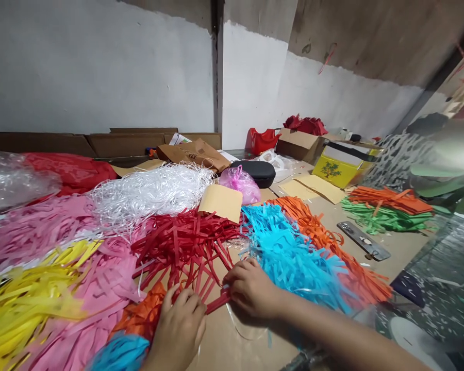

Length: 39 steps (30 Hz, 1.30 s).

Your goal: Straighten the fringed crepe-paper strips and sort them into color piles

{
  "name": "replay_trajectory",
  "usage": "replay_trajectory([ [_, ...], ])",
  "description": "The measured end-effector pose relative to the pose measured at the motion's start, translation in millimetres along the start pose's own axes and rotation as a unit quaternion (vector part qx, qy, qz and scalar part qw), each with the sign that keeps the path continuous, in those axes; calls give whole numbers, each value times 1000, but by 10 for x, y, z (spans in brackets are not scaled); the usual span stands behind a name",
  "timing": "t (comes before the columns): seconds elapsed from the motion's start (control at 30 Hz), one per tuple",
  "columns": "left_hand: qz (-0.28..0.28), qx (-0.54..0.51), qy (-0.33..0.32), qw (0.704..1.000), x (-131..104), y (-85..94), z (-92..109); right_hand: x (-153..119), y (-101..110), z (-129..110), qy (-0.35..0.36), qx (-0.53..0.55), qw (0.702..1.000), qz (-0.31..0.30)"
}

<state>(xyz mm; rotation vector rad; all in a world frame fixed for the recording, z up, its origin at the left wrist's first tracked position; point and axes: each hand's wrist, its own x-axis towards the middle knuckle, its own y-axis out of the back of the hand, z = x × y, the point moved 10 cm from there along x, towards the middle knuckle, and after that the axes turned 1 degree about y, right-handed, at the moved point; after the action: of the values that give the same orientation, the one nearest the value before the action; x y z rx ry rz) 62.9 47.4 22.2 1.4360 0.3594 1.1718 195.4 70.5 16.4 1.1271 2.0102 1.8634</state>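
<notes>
My right hand (249, 288) is closed on the end of a band of dark red strips (216, 303), over the brown cardboard (232, 342). The band runs left to my left hand (181, 322), whose fingers are curled at its other end; the fingertips are partly hidden. Behind both hands spreads a pile of red strips (185, 232), some trailing down between them. Orange strips (141, 312) and a blue bunch (119, 353) lie beside my left hand. A heap of light blue strips (290, 247) lies just beyond my right hand.
Pink strips (110, 273) and yellow strips (34, 304) fill the left. White string (154, 190), a black case (257, 172) and a pink bag (239, 183) sit behind. Rightward are a phone (361, 239), orange strips (317, 226), green strips (386, 219) and a yellow box (344, 164).
</notes>
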Motion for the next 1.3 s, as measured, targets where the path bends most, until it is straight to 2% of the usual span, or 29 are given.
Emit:
replay_trajectory([
  [0.13, 27, -5, -5, 1000, -56, 18, -73, -30, -36, 88, -14, 33, 999, -5],
  [0.27, 16, -22, -12, 1000, -92, 38, -185, -61, -40, 164, -27, 43, 999, 5],
  [0.37, 4, -9, -20, 1000, -129, 24, -194, -65, -1, 84, -7, 18, 999, 29],
  [0.47, 18, 38, -27, 999, -180, 24, -145, -77, 5, -34, 17, -52, 997, 52],
  [0.57, 14, 61, -41, 997, -207, 3, -114, -96, -75, -53, 14, -78, 996, 36],
  [0.7, -9, 29, -73, 997, -200, -20, -150, -103, -138, 109, -42, -59, 997, 1],
  [0.77, -28, 10, -48, 998, -185, -56, -242, -84, -145, 189, -65, -45, 997, -18],
  [0.87, -66, 3, 30, 997, -171, -165, -401, -16, -153, 264, -81, -29, 995, -51],
  [0.93, -77, 7, 60, 995, -159, -216, -440, 45, -169, 298, -88, -24, 993, -70],
  [1.07, -72, 26, 70, 995, -98, -217, -427, 138, -215, 337, -104, -26, 990, -90],
  [1.17, -58, 27, 42, 997, -70, -174, -330, 149, -177, 328, -114, -46, 990, -71],
  [1.23, -38, 28, 9, 999, -74, -145, -210, 150, -151, 235, -78, -53, 994, -60],
  [1.3, -7, 35, -15, 999, -83, -120, -90, 148, -155, 98, -13, -49, 997, -61],
])
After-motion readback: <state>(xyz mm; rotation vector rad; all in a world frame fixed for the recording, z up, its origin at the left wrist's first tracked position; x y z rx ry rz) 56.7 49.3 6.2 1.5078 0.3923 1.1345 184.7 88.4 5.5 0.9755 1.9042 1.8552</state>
